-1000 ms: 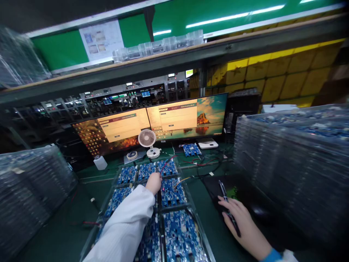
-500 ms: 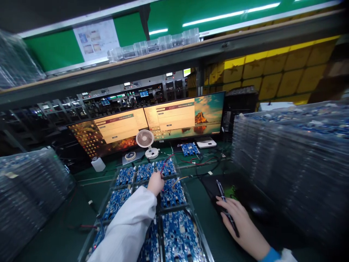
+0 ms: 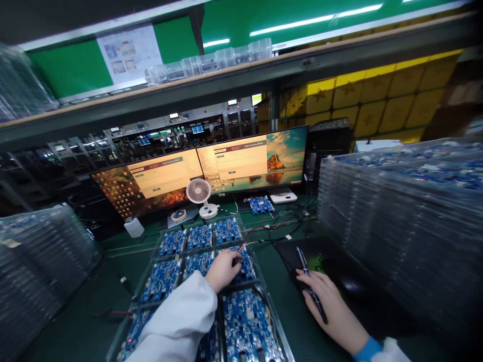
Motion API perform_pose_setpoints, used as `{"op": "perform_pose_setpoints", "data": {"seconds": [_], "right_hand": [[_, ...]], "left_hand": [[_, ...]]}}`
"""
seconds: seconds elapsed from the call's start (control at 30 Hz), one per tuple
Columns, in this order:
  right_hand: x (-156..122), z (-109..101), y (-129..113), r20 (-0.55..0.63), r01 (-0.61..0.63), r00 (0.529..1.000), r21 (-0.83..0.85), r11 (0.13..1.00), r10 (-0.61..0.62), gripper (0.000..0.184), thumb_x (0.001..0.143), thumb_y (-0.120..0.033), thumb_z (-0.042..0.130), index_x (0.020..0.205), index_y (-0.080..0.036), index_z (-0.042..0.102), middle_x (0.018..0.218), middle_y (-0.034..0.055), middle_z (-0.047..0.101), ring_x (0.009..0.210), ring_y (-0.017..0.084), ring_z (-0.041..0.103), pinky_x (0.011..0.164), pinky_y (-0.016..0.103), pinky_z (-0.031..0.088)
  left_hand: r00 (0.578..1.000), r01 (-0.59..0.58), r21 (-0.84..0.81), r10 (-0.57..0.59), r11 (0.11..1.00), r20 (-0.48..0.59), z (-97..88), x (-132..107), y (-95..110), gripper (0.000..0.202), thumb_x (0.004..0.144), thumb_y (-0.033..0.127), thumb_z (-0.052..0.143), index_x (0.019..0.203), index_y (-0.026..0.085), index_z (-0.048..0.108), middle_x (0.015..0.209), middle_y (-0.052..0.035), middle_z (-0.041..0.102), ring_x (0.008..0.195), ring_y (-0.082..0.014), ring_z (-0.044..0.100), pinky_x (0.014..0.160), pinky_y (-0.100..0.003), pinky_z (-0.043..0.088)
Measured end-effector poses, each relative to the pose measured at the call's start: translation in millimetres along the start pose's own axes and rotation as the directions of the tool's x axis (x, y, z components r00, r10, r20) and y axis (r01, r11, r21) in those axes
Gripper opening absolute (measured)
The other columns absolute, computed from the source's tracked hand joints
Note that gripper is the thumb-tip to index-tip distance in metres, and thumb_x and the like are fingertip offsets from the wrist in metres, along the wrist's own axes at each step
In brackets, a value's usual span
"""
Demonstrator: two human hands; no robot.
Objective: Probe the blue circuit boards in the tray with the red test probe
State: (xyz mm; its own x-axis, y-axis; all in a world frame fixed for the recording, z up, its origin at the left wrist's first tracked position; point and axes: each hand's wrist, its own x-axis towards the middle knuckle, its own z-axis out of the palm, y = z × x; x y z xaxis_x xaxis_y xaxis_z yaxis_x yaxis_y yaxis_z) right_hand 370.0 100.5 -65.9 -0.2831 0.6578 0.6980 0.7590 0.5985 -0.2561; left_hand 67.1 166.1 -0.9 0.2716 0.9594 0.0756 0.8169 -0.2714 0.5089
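Note:
A clear tray (image 3: 279, 338) holds several blue circuit boards in rows. Over the board (image 3: 247, 264) at the right of the middle row, my left hand (image 3: 225, 269) is closed on the end of a thin red cable (image 3: 247, 234). My fingers hide that end, and whether it is plugged into the board cannot be seen. A second, yellowish wire runs beside it. To the right, my right hand (image 3: 334, 306) rests on a black mouse mat (image 3: 289, 251), its fingers wrapped round a dark pen (image 3: 312, 291) with light bands.
Tall stacks of clear trays with boards stand at the left (image 3: 41, 271) and right (image 3: 381, 221). Behind the tray are a small white fan (image 3: 198, 192), a tape roll, a single board (image 3: 261, 204) and two monitors (image 3: 241, 156). A black mouse (image 3: 352, 285) lies beside my right hand.
My left hand has moved from the back row toward me and slightly right, onto the middle-row board, drawing the red cable along. My right hand keeps the pen in place.

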Motion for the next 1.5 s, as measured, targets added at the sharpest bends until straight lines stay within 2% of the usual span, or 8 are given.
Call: {"op": "perform_pose_setpoints", "data": {"seconds": [0.13, 0.27, 0.37, 0.5, 0.57, 0.83, 1.2, 1.5], "right_hand": [[0, 0, 2, 0.003, -0.001, 1.000, -0.002, 1.000, 0.001, 0.027, 0.093, -0.025, 0.047, 0.118, -0.026, 0.057, 0.120, 0.0049, 0.066, 0.108, 0.022, 0.060, 0.088, 0.038, 0.056], [-1, 0, 2, 0.019, -0.009, 1.000, -0.002, 1.000, 0.010, 0.027, 0.093, -0.025, 0.047, 0.118, -0.026, 0.057, 0.120, 0.0051, 0.066, 0.107, 0.022, 0.061, 0.088, 0.039, 0.055], [-1, 0, 2, 0.038, -0.019, 0.999, 0.002, 1.000, 0.019, 0.027, 0.092, -0.025, 0.048, 0.117, -0.026, 0.058, 0.119, 0.0053, 0.066, 0.107, 0.022, 0.061, 0.089, 0.039, 0.055], [-1, -1, 1, 0.060, -0.034, 0.998, 0.005, 0.999, 0.033, 0.026, 0.092, -0.025, 0.047, 0.114, -0.026, 0.061, 0.116, 0.0054, 0.067, 0.106, 0.022, 0.062, 0.087, 0.040, 0.055], [-1, -2, 1, 0.073, -0.044, 0.996, 0.005, 0.999, 0.043, 0.026, 0.092, -0.025, 0.047, 0.113, -0.026, 0.062, 0.114, 0.0060, 0.067, 0.105, 0.023, 0.062, 0.087, 0.040, 0.055], [-1, -3, 1, 0.073, -0.040, 0.997, 0.009, 0.999, 0.039, 0.026, 0.092, -0.025, 0.046, 0.112, -0.026, 0.062, 0.112, 0.0056, 0.068, 0.104, 0.022, 0.062, 0.086, 0.038, 0.055], [-1, -2, 2, 0.077, -0.031, 0.997, 0.005, 1.000, 0.030, 0.025, 0.092, -0.025, 0.046, 0.112, -0.026, 0.062, 0.111, 0.0052, 0.068, 0.104, 0.021, 0.062, 0.085, 0.037, 0.054], [-1, -2, 1, 0.082, -0.020, 0.996, 0.001, 1.000, 0.020, 0.026, 0.092, -0.025, 0.046, 0.113, -0.025, 0.061, 0.111, 0.0053, 0.068, 0.103, 0.021, 0.062, 0.085, 0.038, 0.054]], "left_hand": [[0.997, 0.062, 0.009, -0.061, 0.998, -0.050, 8.8, 1, 0, 0.023, 0.081, 0.009, 0.057, 0.100, 0.020, 0.064, 0.097, -0.0035, 0.070, 0.093, -0.0170, 0.064, 0.088, -0.027, 0.047], [0.988, 0.149, 0.036, -0.147, 0.988, -0.057, 10.0, 4, 5, 0.019, 0.083, 0.017, 0.062, 0.102, 0.020, 0.059, 0.093, -0.0019, 0.072, 0.088, -0.0165, 0.066, 0.081, -0.025, 0.047], [0.985, 0.172, 0.167, -0.175, 0.971, 0.002, 10.6, 8, 10, 0.010, 0.088, 0.020, 0.057, 0.096, 0.020, 0.062, 0.100, -0.0058, 0.074, 0.098, -0.0198, 0.067, 0.086, -0.027, 0.046], [0.978, 0.190, 0.243, -0.206, 0.951, 0.043, 11.7, 14, 14, 0.019, 0.091, 0.017, 0.047, 0.103, 0.013, 0.061, 0.099, -0.0161, 0.074, 0.096, -0.0246, 0.069, 0.082, -0.031, 0.047], [0.975, 0.197, 0.243, -0.215, 0.950, 0.049, 10.0, 15, 15, 0.022, 0.092, 0.015, 0.045, 0.108, 0.010, 0.059, 0.098, -0.0180, 0.074, 0.092, -0.0246, 0.070, 0.078, -0.031, 0.047], [0.979, 0.188, 0.183, -0.198, 0.965, 0.038, -0.1, 18, 5, 0.014, 0.087, 0.023, 0.054, 0.089, 0.021, 0.068, 0.096, -0.0051, 0.075, 0.093, -0.0186, 0.068, 0.079, -0.025, 0.044], [0.978, 0.191, 0.200, -0.204, 0.961, 0.043, 6.4, 18, 3, 0.017, 0.090, 0.023, 0.049, 0.096, 0.020, 0.065, 0.094, -0.0064, 0.075, 0.089, -0.0193, 0.068, 0.076, -0.025, 0.045], [0.977, 0.176, 0.232, -0.199, 0.957, 0.081, 6.8, 21, 2, 0.015, 0.088, 0.024, 0.053, 0.092, 0.022, 0.067, 0.096, -0.0064, 0.075, 0.093, -0.0212, 0.069, 0.079, -0.027, 0.046]]}}
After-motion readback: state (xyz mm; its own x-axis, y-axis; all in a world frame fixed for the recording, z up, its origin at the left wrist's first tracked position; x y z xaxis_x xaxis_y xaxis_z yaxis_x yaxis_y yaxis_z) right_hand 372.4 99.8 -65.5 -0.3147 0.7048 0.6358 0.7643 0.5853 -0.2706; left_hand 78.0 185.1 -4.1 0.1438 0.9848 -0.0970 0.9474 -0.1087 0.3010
